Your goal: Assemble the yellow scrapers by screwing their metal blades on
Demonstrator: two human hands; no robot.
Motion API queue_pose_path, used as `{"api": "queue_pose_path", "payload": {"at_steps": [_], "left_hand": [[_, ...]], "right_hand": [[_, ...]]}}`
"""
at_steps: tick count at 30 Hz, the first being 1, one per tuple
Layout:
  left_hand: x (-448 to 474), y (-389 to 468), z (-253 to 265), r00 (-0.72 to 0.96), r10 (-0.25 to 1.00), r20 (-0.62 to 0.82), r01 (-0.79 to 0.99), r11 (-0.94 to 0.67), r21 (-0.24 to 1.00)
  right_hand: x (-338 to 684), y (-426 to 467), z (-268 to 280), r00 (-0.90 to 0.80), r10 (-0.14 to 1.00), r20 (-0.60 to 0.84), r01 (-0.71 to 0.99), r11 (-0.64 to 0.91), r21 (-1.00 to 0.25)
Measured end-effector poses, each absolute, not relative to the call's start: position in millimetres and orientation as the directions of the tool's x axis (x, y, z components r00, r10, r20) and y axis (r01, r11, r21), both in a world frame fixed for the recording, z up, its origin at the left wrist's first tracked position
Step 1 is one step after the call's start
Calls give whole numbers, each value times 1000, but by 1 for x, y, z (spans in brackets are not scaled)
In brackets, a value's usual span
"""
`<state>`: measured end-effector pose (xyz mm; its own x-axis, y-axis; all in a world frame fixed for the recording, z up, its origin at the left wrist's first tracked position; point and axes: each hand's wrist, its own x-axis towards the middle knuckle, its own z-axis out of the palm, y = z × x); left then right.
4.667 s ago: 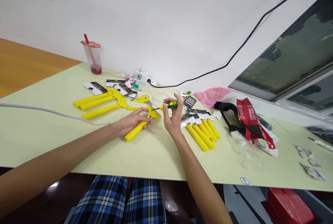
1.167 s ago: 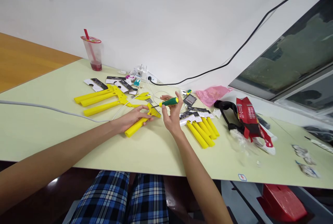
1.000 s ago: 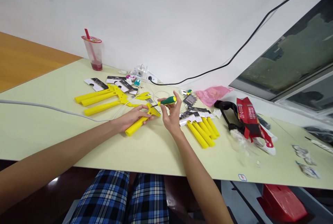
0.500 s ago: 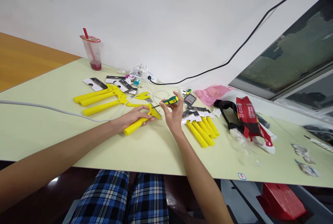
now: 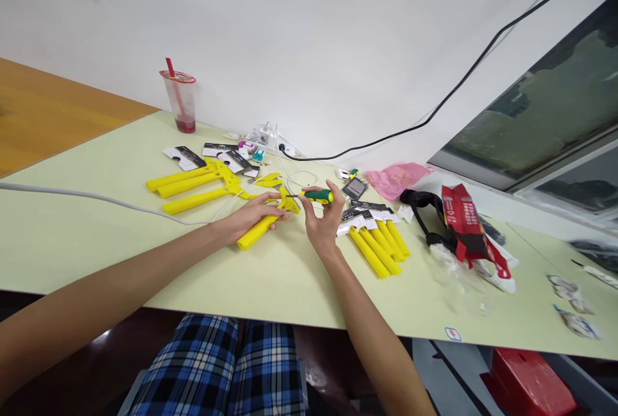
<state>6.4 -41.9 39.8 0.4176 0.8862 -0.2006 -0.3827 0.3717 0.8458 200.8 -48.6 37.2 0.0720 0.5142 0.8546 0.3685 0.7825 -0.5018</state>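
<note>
My left hand (image 5: 248,217) is closed around a yellow scraper (image 5: 255,233), its tubular handle pointing down toward the table's front edge. Its flat head lies just past my fingers. In my right hand (image 5: 322,226) is a screwdriver (image 5: 318,196) with a green and yellow handle, gripped by the fingertips. The screwdriver's shaft runs nearly level to the left and its tip meets the scraper's head; the exact contact point is too small to make out. Several similar yellow scrapers (image 5: 193,200) lie left of my hands. Yellow handles with black-and-white cards (image 5: 381,248) lie on the right.
A cup with a red straw (image 5: 181,104) stands at the back left. Behind my hands are a power strip (image 5: 265,139) and cables. Rightward lie a pink plastic bag (image 5: 398,178), black headphones (image 5: 427,219) and a red package (image 5: 463,219). A grey cable (image 5: 96,197) crosses the left side.
The screwdriver has swung from a slant to nearly level, its handle end lower, with my right fingers shifted around it. The whole view has shifted slightly. My left hand keeps its hold.
</note>
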Motion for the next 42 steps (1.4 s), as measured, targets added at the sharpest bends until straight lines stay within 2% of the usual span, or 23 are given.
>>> {"api": "queue_pose_path", "payload": {"at_steps": [5, 12, 17, 22, 27, 42], "left_hand": [[8, -45, 44, 414, 889, -194, -384, 364, 849], [3, -36, 37, 332, 919, -214, -409, 345, 845], [-4, -29, 36, 308, 937, -168, -449, 298, 842], [-4, -29, 34, 338, 930, -143, -433, 288, 854], [-3, -29, 33, 362, 924, -120, -435, 281, 855], [-2, -33, 38, 347, 926, -151, -458, 307, 834]], "right_hand": [[196, -50, 39, 73, 494, 866, 329, 808, -489], [195, -52, 46, 218, 564, 797, 276, 747, -604], [201, -49, 53, 283, 605, 744, 232, 710, -665], [201, -48, 50, 253, 644, 722, 233, 684, -691], [201, -48, 46, 221, 636, 740, 276, 686, -673], [201, -47, 46, 227, 637, 736, 280, 681, -676]]}}
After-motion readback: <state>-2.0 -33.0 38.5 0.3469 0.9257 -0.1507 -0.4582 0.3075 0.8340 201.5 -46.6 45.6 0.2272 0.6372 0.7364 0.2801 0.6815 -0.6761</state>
